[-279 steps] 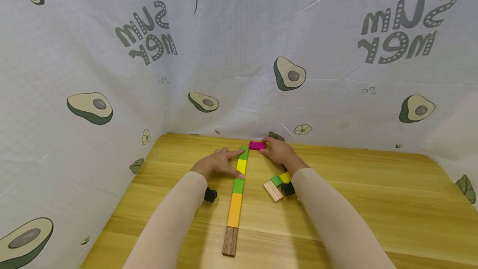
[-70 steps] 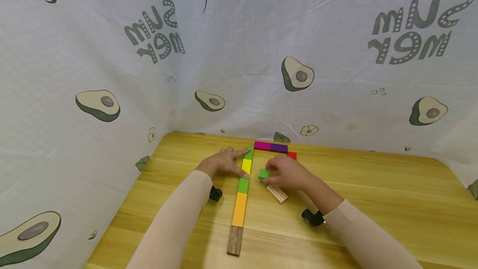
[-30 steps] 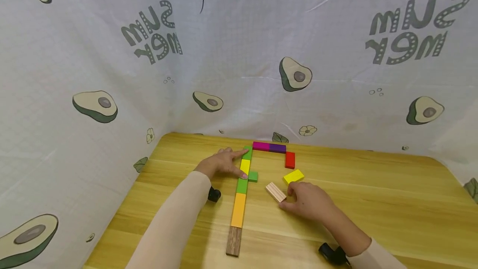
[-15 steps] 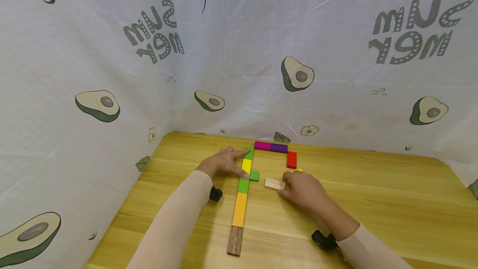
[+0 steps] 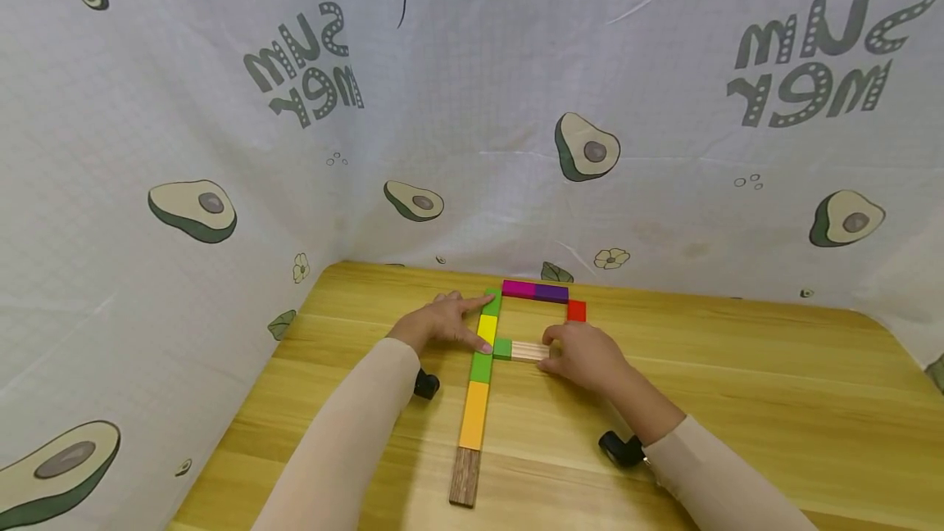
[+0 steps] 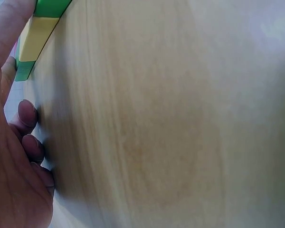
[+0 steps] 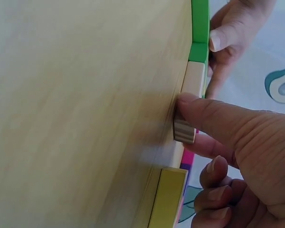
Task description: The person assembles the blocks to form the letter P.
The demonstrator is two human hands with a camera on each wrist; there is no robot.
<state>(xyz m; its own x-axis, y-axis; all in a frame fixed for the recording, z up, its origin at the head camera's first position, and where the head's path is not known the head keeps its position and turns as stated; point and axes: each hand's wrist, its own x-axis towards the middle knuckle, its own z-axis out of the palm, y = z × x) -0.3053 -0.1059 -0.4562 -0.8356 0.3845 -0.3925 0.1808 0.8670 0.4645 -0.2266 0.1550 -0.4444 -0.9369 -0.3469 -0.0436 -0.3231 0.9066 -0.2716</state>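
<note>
My right hand (image 5: 586,357) pinches the right end of a light striped wooden block (image 5: 528,351) between thumb and finger. The block's left end meets a small green block (image 5: 502,349), which sits against a column of blocks. My left hand (image 5: 435,324) touches that column, index finger at the far green block (image 5: 492,301) and thumb near the seam between the yellow block (image 5: 487,326) and the lower green block (image 5: 482,368). Below these lie an orange block (image 5: 474,416) and a dark wooden block (image 5: 465,478). Another yellow block (image 7: 168,197), hidden in the head view, shows beside my right hand.
Magenta (image 5: 519,290) and purple (image 5: 551,293) blocks form a row at the table's back, and a red block (image 5: 577,310) sits below its right end. A printed white cloth (image 5: 472,236) hangs behind the wooden table (image 5: 737,400). Each wrist carries a black camera (image 5: 623,449).
Over the last second my right hand has turned the light wooden block straight and moved it left against the small green block. Earlier, purple, red and small green blocks were set down. Left hand stays put.
</note>
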